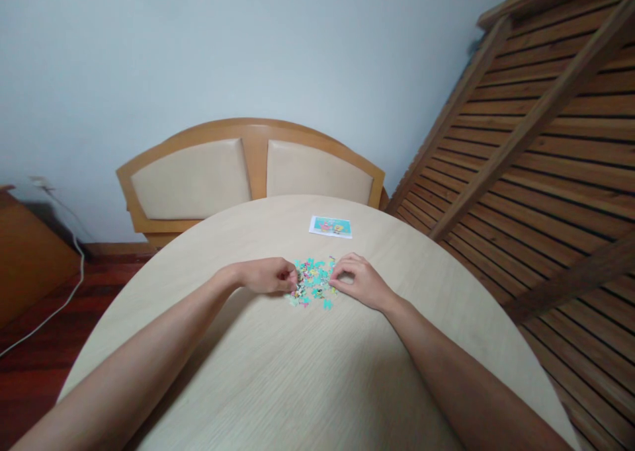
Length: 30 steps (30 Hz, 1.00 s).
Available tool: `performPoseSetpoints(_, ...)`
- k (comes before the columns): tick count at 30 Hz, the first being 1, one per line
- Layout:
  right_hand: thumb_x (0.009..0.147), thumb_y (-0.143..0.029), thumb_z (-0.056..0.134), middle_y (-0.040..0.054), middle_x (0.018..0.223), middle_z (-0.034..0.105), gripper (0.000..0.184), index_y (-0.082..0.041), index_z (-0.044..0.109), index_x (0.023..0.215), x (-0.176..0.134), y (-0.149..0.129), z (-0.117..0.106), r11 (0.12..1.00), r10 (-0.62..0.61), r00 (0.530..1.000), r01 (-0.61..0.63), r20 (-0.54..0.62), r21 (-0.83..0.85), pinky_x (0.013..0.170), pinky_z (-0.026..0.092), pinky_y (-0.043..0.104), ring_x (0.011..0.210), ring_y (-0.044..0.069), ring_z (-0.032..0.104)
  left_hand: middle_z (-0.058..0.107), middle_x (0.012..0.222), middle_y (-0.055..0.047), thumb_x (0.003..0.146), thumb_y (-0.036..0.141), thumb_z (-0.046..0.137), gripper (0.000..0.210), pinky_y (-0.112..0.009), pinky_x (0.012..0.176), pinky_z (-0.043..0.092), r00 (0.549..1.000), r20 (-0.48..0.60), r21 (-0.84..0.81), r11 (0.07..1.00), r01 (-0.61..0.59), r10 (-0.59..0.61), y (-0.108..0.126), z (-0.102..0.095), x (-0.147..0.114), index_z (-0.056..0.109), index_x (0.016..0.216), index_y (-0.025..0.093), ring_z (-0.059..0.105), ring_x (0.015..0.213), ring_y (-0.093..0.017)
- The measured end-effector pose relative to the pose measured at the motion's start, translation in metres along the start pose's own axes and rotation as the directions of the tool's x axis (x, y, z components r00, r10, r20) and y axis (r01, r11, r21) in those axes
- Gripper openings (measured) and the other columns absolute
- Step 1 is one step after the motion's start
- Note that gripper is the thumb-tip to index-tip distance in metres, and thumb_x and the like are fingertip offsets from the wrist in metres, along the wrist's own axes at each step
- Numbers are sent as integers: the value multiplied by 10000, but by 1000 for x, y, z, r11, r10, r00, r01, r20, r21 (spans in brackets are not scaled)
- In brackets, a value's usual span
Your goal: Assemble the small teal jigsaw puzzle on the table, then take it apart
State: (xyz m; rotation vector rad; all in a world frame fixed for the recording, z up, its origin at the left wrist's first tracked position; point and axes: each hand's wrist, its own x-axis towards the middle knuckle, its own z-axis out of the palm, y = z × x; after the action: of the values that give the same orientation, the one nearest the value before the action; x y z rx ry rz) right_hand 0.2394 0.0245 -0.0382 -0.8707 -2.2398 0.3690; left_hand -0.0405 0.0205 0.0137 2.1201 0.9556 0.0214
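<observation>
A loose heap of small jigsaw puzzle pieces (313, 276), mostly turquoise with bits of yellow, pink and black, lies on the round pale table (297, 371). At the heap's left edge is my left hand (270, 276), its fingers curled together; what they hold, if anything, is hidden. My right hand (360, 280) touches the heap's right edge, thumb and forefinger brought together in a pinch. Anything between those fingertips is too small to make out. Beyond the heap lies a picture card (331, 227) with cartoon figures on a turquoise ground.
Behind the table stands a wooden headboard (258, 153) with cream padded panels, against a pale wall (248, 47). A large slatted wooden frame (536, 140) leans at the right. On the left, a white cable (74, 286) runs down to the dark red floor beside wooden furniture (34, 259).
</observation>
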Motion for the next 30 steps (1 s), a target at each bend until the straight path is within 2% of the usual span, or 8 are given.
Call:
performPoseSetpoints(5, 851, -247, 727, 23, 815, 743, 71, -229, 707, 786, 1, -10, 0, 998, -40, 999, 41, 17, -38, 873, 459, 390, 905, 221, 631, 534, 727, 9, 858, 358, 549, 210, -229, 610, 363, 997, -22, -37, 997, -72, 71, 5, 6, 4, 601, 847, 155, 439, 651, -119)
performPoseSetpoints(11, 876, -290, 712, 22, 836, 737, 83, -231, 700, 818, 4, -30, 10, 997, -76, 997, 76, 16, 12, 875, 458, 379, 897, 211, 622, 483, 695, 25, 898, 421, 541, 264, -224, 573, 345, 984, -144, -103, 987, -125, 109, 11, 13, 10, 555, 854, 161, 415, 616, -111)
performPoseSetpoints(15, 901, -283, 682, 23, 831, 727, 106, -228, 682, 810, 5, -34, 14, 996, -74, 997, 74, -3, 48, 850, 463, 367, 882, 204, 624, 531, 717, 15, 896, 402, 551, 242, -223, 592, 375, 966, -224, -118, 980, -159, 129, 17, 16, 14, 553, 860, 162, 459, 635, -114)
performPoseSetpoints(19, 868, -196, 673, 12, 783, 695, 103, -221, 644, 772, 4, -32, 13, 997, -51, 997, 54, -59, 56, 854, 459, 366, 826, 192, 617, 636, 816, -36, 861, 373, 576, 218, -243, 665, 438, 945, -301, -104, 980, -169, 131, 18, 16, 15, 580, 867, 156, 557, 717, -139)
performPoseSetpoints(22, 822, -157, 687, 10, 761, 676, 105, -218, 631, 758, 3, -26, 10, 999, -37, 996, 36, -87, -15, 819, 451, 354, 816, 197, 609, 679, 842, -50, 825, 340, 586, 197, -244, 672, 449, 945, -318, -93, 989, -115, 80, 13, 13, 14, 606, 877, 151, 590, 724, -142)
performPoseSetpoints(26, 789, -135, 699, 7, 761, 682, 112, -216, 630, 754, 2, -17, 6, 993, -55, 993, 44, -104, -109, 809, 431, 345, 816, 196, 621, 698, 800, -52, 768, 317, 590, 190, -239, 610, 412, 948, -318, -5, 1000, 24, -25, -1, 4, 11, 627, 839, 145, 593, 684, -145)
performPoseSetpoints(30, 770, -124, 699, 8, 793, 699, 112, -216, 634, 770, 1, -13, 4, 983, -103, 992, 90, -75, -162, 815, 420, 342, 834, 196, 627, 690, 766, -50, 721, 308, 579, 201, -256, 603, 393, 952, -296, 89, 991, 104, -74, -12, -3, 8, 635, 822, 143, 571, 665, -153)
